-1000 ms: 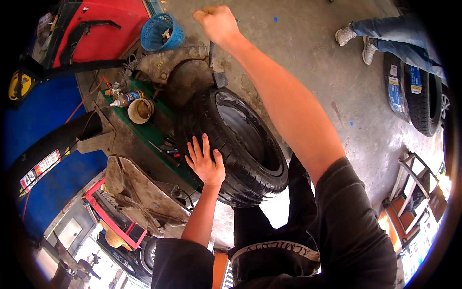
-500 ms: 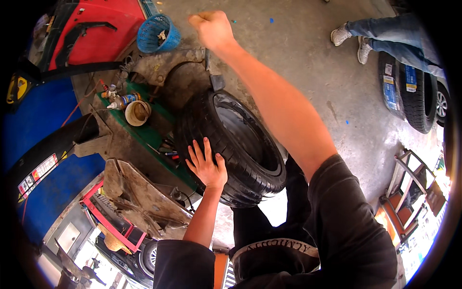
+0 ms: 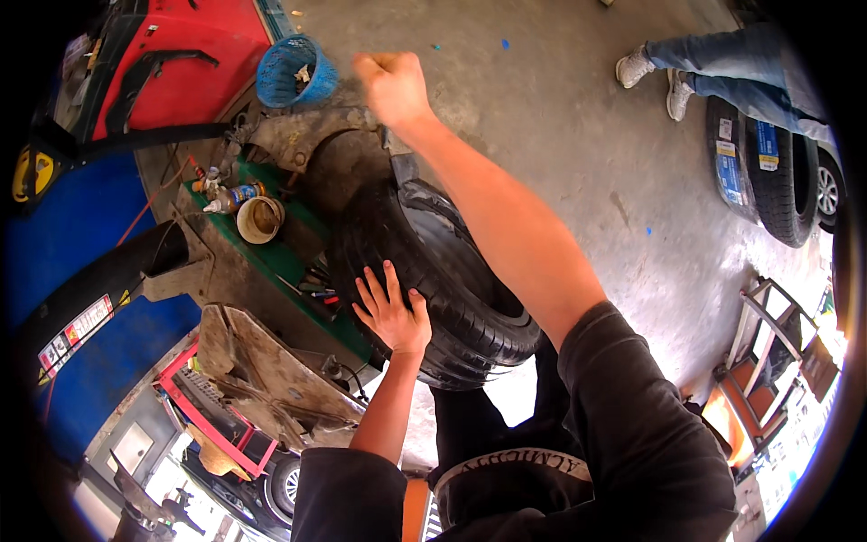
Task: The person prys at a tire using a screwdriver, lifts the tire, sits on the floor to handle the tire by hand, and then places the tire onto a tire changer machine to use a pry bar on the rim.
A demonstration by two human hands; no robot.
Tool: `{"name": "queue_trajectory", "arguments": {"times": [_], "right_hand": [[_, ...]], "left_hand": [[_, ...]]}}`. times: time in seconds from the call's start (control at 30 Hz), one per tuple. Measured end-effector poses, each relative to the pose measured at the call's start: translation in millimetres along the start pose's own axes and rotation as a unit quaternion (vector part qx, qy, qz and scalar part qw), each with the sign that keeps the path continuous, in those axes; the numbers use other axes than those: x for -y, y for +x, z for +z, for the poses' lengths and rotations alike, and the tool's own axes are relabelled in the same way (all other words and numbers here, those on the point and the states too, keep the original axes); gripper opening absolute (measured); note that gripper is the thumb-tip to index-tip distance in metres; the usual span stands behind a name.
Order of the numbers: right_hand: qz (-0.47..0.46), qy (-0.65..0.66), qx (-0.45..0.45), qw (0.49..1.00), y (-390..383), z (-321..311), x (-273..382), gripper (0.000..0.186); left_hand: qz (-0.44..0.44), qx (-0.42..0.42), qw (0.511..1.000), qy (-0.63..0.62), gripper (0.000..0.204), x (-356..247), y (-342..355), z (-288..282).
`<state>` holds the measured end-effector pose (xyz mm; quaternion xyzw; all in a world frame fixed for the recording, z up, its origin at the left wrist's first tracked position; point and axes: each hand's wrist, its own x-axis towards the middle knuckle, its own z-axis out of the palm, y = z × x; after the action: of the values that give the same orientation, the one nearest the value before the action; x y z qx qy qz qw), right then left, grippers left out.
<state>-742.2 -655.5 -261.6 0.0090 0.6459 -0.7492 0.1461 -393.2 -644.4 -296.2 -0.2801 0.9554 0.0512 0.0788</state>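
My left hand [image 3: 396, 323] lies spread-fingered on the tyre [image 3: 442, 298] mid-frame; my right hand [image 3: 394, 87], upper centre, is fisted, its inside hidden. Upper left, a blue basket [image 3: 274, 69] holds pale scraps [image 3: 304, 74]; below, a tub [image 3: 256, 237] holds something brownish.

The person wears a dark charcoal, nearly black top with short, loose sleeves. The right sleeve [image 3: 637, 406] looks washed-out and greyish where light catches it, with soft creases and a straight-cut hem; the left sleeve [image 3: 348, 492] reads as a deeper, flatter black. Across the waist runs a pale greyish band [image 3: 515, 458] marked with dark capital lettering. Black trousers [image 3: 462, 420] cover the legs, their folds lost in shadow. Both forearms are bare, as are the left hand [image 3: 395, 323] and right hand [image 3: 397, 92].
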Motion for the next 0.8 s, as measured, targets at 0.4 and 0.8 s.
{"name": "queue_trajectory", "arguments": {"times": [0.4,0.8], "right_hand": [[0.016,-0.016,0.062,0.998,-12.5,-4.3,5.5,0.044],[0.006,0.013,0.099,0.995,-27.5,-4.2,-5.1,0.045]], "left_hand": [[0.004,0.0,1.0,-0.002,0.066,2.4,-0.8,2.4],[-0.011,-0.027,0.999,-0.013,0.059,5.2,-0.1,6.4]]}}
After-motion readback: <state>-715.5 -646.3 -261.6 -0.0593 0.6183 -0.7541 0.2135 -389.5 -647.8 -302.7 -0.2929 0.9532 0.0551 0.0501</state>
